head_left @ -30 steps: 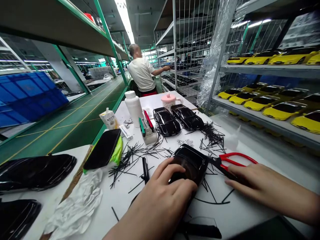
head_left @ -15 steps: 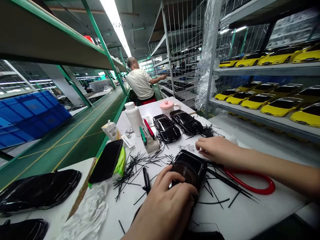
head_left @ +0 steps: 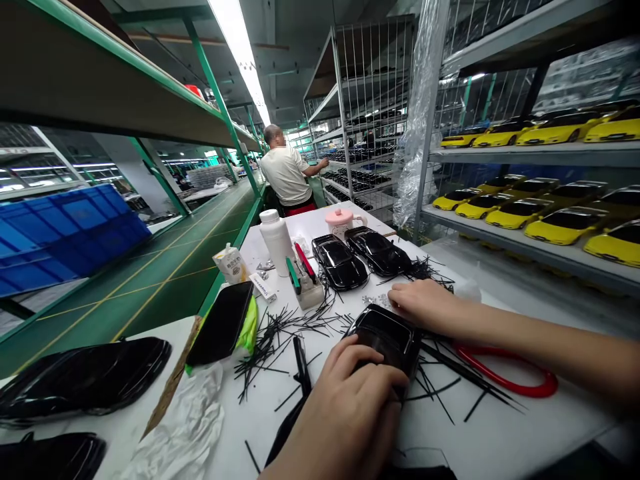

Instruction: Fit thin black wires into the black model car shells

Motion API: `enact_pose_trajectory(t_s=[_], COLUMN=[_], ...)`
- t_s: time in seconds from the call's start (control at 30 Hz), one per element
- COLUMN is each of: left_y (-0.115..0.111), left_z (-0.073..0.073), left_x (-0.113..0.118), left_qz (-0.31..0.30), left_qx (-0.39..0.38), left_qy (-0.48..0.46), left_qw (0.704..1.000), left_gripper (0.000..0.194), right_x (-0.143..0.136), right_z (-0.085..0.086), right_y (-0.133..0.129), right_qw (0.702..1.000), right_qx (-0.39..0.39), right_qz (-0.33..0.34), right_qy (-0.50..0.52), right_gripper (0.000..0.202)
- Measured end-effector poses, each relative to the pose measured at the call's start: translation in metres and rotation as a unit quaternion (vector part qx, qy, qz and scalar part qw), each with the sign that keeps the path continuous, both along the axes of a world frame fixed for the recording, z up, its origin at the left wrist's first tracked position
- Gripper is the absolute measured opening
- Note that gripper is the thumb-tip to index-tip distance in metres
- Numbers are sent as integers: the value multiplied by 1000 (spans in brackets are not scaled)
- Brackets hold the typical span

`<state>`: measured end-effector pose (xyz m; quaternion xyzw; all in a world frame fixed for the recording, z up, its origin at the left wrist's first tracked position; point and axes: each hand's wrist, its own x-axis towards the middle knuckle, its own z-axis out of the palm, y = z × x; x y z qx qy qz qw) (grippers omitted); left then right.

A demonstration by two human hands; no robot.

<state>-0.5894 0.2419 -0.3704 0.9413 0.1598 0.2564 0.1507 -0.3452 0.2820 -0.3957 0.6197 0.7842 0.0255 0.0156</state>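
Note:
My left hand (head_left: 347, 400) is wrapped over a glossy black toy car body (head_left: 385, 328) on the white table. Its fingers lie across the roof and windows and cover much of the car. My right hand (head_left: 423, 300) rests just beyond the car, fingers curled down and closed at the edge of a small heap of tiny clear parts (head_left: 376, 300). Whatever its fingertips hold is hidden. Under the right forearm lie a red loop handle (head_left: 530, 389) and thin black strips (head_left: 470, 370). Two more black car bodies (head_left: 340, 261) stand behind the heap.
Loose black strips (head_left: 273, 333) litter the table. Farther back stand a white bottle (head_left: 275, 243), a pen holder (head_left: 310, 293) and a pink-lidded cup (head_left: 340, 223). A phone (head_left: 223, 323) and crumpled paper (head_left: 193, 413) lie left. Racks of yellow cars (head_left: 565, 223) stand right; a person (head_left: 287, 173) is behind.
The view has shifted slightly, so most things sit a little lower and further right. My right hand has moved closer to the clear parts. My left hand stays on the car.

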Motion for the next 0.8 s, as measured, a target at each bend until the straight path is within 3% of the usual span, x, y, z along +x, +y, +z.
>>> enact_pose_trajectory(t_s=[0.13, 0.23, 0.3, 0.4, 0.47, 0.53, 0.6, 0.8], left_y=[-3, -6, -8, -11, -12, -12, -12, -12], left_z=[4, 8, 11, 15, 16, 17, 17, 16], left_x=[0, 0, 1, 4, 7, 8, 8, 8], left_qz=[14, 48, 74, 79, 66, 58, 60, 72], left_qx=[-103, -229, -338, -486, -553, -582, -575, -538], left_qy=[-16, -55, -98, -179, -218, -236, -242, -231], left_qw=[994, 971, 933, 852, 801, 776, 779, 807], left_gripper=[27, 23, 23, 30, 32, 31, 30, 24], right_x=[2, 4, 7, 10, 10, 6, 0, -17], right_z=[-10, -7, 3, 26, 40, 50, 55, 54], right_y=[3, 4, -1, -15, -28, -41, -52, -65], right_qw=[999, 994, 989, 970, 926, 854, 797, 668], right_qx=[-1, -7, -14, -43, -103, -179, -239, -339], right_qz=[-9, -13, -9, 19, 40, 48, 49, 28], right_qy=[52, 105, 147, 237, 362, 486, 552, 662], right_gripper=[18, 16, 14, 19, 26, 30, 32, 29])
